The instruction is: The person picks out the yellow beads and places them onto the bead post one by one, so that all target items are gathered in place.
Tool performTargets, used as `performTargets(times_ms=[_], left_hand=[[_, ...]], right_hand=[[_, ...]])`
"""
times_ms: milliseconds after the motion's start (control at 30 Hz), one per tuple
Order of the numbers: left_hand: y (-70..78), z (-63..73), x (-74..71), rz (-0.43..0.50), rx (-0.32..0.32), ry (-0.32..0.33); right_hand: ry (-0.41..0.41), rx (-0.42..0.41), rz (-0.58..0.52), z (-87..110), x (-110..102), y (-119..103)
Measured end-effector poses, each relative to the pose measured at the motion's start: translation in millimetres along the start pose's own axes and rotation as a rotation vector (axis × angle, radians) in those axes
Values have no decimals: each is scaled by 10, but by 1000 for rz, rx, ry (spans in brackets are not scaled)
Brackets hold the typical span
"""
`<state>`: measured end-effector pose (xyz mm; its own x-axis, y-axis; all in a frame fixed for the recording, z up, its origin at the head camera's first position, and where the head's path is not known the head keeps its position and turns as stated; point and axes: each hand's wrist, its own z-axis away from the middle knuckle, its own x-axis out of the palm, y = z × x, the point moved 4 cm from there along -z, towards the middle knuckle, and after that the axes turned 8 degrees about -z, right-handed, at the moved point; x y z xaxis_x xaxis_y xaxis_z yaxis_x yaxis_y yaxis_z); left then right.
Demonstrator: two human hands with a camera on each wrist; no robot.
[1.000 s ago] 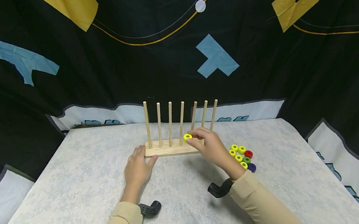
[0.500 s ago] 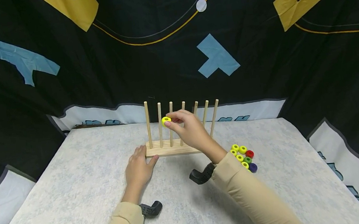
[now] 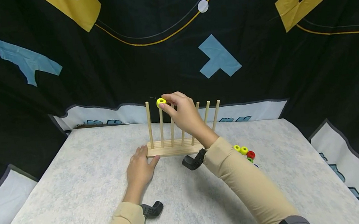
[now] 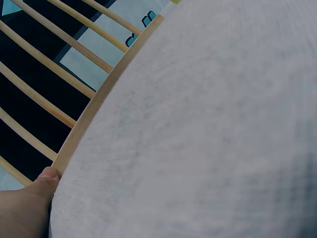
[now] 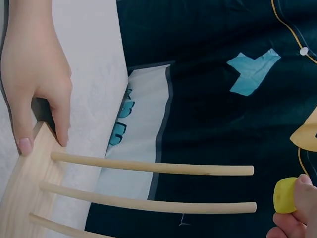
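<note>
My right hand [image 3: 184,115] pinches a yellow bead [image 3: 161,103] between thumb and fingertips, its hole showing. The bead is at the top of the second peg [image 3: 161,126] from the left on a wooden peg stand [image 3: 173,150]. In the right wrist view, the yellow bead [image 5: 285,195] sits just beyond that peg's tip. My left hand [image 3: 139,170] grips the left end of the stand's base, thumb in front and fingers behind, as the right wrist view also shows. Upright bare pegs rise from the base; my right hand hides parts of some.
Several loose beads lie on the table right of the stand: yellow beads [image 3: 244,150], a red bead [image 3: 251,155] and a green bead [image 3: 250,160], partly behind my right sleeve [image 3: 239,178]. A black cloth [image 3: 149,71] hangs behind the table [image 3: 85,180].
My right hand has carried the yellow bead left and up, from low by the middle pegs to the second peg's top. My left hand stays on the base.
</note>
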<state>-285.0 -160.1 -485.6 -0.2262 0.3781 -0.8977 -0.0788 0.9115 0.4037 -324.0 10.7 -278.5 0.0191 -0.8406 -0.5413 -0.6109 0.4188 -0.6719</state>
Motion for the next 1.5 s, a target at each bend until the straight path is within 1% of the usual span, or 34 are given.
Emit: performTargets(times_ms=[233,467,700,1133,1500], left_hand=[[4,3,-14,-8,-5,-1],[3,-4,-8,-5,-7,-14],[10,3,-8,-10,-10,-2],[4,9,-10,1,-10,5],[2,-5,3,-2,-1,19]], right_hand=[[-36,0,-4,-154,96,-44],[-55,39,62,-251,197,-70],[-58,84,66,-318,283,-91],[-70,113,112,-347,354,-115],[-96,101,129,-317,384,-76]])
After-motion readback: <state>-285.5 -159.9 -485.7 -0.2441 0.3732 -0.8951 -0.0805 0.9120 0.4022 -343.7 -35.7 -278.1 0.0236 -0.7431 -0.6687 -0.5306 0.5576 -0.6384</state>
